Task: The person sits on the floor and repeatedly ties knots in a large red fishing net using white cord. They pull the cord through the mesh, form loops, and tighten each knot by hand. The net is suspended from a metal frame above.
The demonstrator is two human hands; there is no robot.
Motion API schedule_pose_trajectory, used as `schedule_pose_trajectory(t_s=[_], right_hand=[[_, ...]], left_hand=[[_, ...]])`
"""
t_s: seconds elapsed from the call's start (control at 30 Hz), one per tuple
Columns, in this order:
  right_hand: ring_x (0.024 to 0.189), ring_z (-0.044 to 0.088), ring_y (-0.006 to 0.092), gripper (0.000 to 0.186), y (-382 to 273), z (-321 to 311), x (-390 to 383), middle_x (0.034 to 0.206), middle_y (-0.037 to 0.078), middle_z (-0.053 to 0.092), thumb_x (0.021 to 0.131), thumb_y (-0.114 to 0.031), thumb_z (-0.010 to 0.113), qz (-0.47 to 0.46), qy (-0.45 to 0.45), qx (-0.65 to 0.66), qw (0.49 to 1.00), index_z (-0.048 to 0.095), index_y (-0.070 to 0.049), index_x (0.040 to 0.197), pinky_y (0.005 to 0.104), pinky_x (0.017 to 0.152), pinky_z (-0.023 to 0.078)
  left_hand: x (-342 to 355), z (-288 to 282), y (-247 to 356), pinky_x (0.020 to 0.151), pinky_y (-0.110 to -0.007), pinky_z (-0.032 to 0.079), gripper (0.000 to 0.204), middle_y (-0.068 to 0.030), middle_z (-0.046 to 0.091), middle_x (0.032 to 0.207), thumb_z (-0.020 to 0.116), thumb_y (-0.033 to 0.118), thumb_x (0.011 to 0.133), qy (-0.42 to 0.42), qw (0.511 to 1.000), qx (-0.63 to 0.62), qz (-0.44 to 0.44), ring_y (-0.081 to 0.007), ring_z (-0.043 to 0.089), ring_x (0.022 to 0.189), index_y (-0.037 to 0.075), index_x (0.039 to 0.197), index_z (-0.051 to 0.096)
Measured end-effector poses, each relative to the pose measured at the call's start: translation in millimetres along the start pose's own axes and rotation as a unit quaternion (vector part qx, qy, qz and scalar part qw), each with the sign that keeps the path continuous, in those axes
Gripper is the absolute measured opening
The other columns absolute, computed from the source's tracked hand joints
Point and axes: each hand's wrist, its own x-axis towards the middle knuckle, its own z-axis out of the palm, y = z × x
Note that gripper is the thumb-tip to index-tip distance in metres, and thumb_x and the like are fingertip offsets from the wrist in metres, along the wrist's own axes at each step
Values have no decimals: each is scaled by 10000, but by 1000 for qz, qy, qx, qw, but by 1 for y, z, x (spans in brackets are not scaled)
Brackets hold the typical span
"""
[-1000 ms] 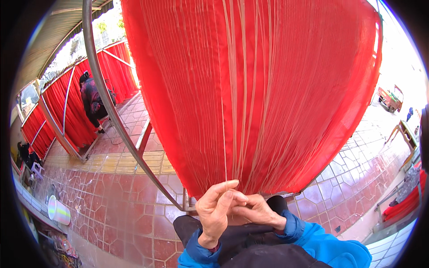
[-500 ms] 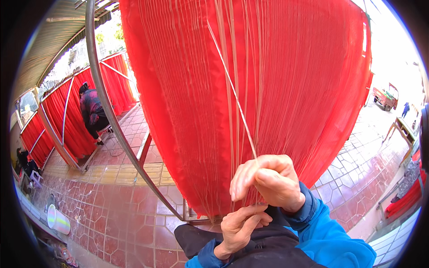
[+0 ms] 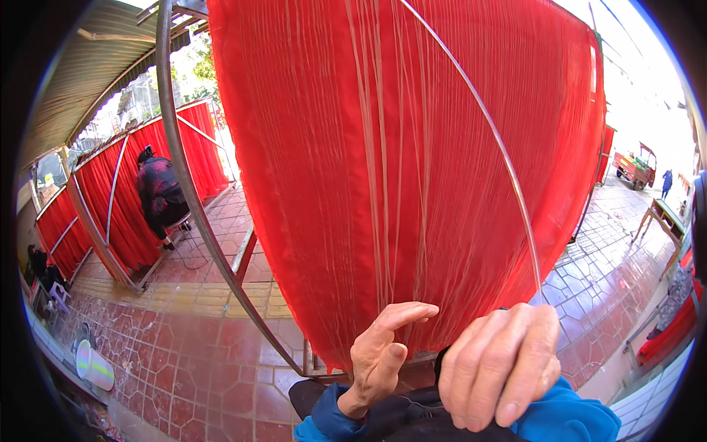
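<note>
A tall red cloth [image 3: 294,221] hangs before me, with many fine pale threads [image 3: 379,147] running down its face. My right hand [image 3: 504,361] is at the lower right with its fingers curled over. From its far side a thin, pale, flexible strip [image 3: 508,162] rises and arcs up across the cloth to the top of the picture. The right fingertips are mostly hidden. To its left, my left hand [image 3: 383,357] stands near the cloth's lower edge, its thumb apart from the stretched fingers, with nothing visible in it.
A metal frame bar [image 3: 188,177] curves down on the left. Beyond it a person [image 3: 162,195] sits bent toward other red cloths [image 3: 125,206]. A striped bucket [image 3: 96,367] stands at lower left. On the right are a wooden table [image 3: 666,219] and a red cargo vehicle [image 3: 637,168].
My right hand has moved right and nearer to me, drawing the pale strip right into a wider arc. My left hand has parted its thumb and fingers and risen slightly.
</note>
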Motion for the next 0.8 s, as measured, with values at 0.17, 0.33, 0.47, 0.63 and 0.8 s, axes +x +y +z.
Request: schedule_pose_trajectory(t_s=[0.17, 0.33, 0.47, 0.63, 0.8], right_hand=[[654, 649, 387, 168, -8, 1, -1, 779, 293, 634, 915, -37, 521, 2, -23, 2, 1000, 622, 95, 943, 462, 567, 540], [647, 621, 370, 208, 16, 2, -31, 802, 227, 642, 880, -26, 524, 91, 120, -38, 988, 624, 150, 925, 450, 664, 517], [591, 610, 190, 235, 43, -9, -87, 775, 152, 647, 929, -86, 478, 423, 239, -77, 871, 629, 88, 975, 290, 531, 497], [734, 600, 106, 235, 138, -27, -185, 826, 79, 640, 938, -125, 514, 487, 393, -49, 778, 622, 69, 1013, 204, 644, 476], [702, 579, 89, 230, 211, -44, -270, 869, 49, 643, 947, -105, 486, 495, 422, -48, 758, 617, 36, 1074, 212, 609, 474]], left_hand=[[-3, 6, 9, 977, -403, 410, 560, -233, 562, 1194, 495, 391, 953, -65, 998, -23, -1, -303, 545, 1109, -100, 1223, 502], [-51, 4, 2, 979, -371, 413, 686, -187, 562, 1196, 533, 490, 911, -59, 964, -65, -252, -239, 538, 1139, -84, 1277, 449], [-104, -12, -62, 646, -232, 461, 520, -93, 627, 857, 423, 469, 972, 30, 928, -107, -356, -112, 587, 749, -14, 1086, 579], [-185, -55, -147, 437, -196, 335, 571, -6, 527, 531, 405, 546, 954, 139, 863, 39, -484, -63, 472, 454, 27, 1030, 632], [-232, -90, -218, 624, -249, 464, 258, -67, 642, 749, 536, 221, 934, 251, 843, 173, -443, -111, 586, 673, 8, 1043, 635]])
